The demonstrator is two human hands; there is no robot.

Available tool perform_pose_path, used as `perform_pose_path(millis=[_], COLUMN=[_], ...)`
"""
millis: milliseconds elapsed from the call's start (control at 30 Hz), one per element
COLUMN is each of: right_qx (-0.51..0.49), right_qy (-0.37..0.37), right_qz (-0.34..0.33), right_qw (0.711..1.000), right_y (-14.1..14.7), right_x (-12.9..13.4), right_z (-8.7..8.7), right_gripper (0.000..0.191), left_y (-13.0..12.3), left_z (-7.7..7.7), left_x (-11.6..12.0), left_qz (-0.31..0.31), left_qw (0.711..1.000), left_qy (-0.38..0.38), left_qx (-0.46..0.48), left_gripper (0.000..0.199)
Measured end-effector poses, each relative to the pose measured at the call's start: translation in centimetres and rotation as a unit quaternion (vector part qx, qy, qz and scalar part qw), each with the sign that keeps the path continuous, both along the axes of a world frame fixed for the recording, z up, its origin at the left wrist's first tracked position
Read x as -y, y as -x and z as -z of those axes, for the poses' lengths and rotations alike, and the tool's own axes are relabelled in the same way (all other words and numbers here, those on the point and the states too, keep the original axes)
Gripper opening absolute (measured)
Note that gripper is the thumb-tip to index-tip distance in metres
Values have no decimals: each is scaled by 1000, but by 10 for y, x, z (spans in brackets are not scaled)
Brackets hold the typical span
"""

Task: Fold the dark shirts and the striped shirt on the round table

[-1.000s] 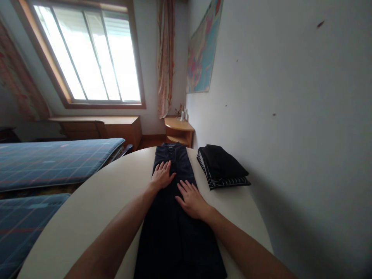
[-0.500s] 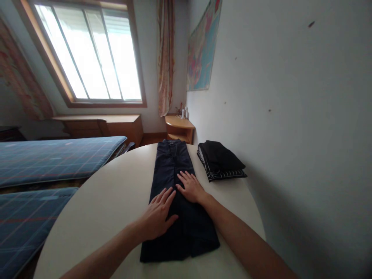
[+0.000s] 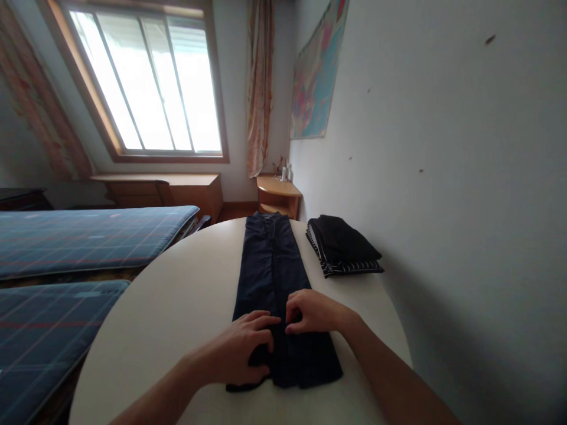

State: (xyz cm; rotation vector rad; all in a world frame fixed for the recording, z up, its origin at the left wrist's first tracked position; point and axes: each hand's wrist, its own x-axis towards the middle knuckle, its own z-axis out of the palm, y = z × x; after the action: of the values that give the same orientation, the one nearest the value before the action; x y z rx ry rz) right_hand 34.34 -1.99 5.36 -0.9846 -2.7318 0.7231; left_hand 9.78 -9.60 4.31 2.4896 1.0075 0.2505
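lying long and narrow down the middle of the white table (image 3: 177, 295), the dark blue shirt (image 3: 271, 265) has its buttoned end at the far edge and its hem at the near side. both hands are at the lower half of it. the left hand (image 3: 241, 349) is partly open over the left side of the cloth, with a gap between its thumb and fingers. the right hand (image 3: 312, 310) is curled, its fingertips at the middle of the shirt; whether some cloth is pinched there, i cannot tell. the step in hand seems to be arranging the cloth near the hem. from this position, i judge, the next move calls for an equal and gentle hold on both sides, so that the layers do not slip or wrinkle. beside the shirt, on its right, is a pile of folded clothes (image 3: 345, 242), black on top and striped below. farther away are a blue checked mattress (image 3: 88, 236) to the left and a wooden corner shelf (image 3: 279, 188) next to the wall (image 3: 443, 236).
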Motion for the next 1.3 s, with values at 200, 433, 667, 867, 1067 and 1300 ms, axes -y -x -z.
perform_pose_path(millis=[200,433,667,867,1067,1300], right_qx=[62,113,-2,-102,-166,-118], right_qy=[53,17,67,80,162,245], right_qz=[-26,-28,19,101,109,90], right_qw=[996,993,998,986,967,958], right_y=[12,16,4,-3,-7,-29], right_x=[21,43,27,12,4,0], right_z=[-17,-21,-13,-5,3,-5], right_gripper=[30,38,21,22,31,64], left_y=[-7,-9,23,37,24,13], left_z=[2,6,-6,2,7,16], left_x=[-4,-11,-13,-17,-25,-32], left_qz=[-13,-23,-21,-89,-171,-267], left_qw=[998,992,988,988,977,956], left_qy=[-29,-7,136,88,24,-7], left_qx=[53,123,76,86,121,125], left_gripper=[20,16,86,98,47,20])
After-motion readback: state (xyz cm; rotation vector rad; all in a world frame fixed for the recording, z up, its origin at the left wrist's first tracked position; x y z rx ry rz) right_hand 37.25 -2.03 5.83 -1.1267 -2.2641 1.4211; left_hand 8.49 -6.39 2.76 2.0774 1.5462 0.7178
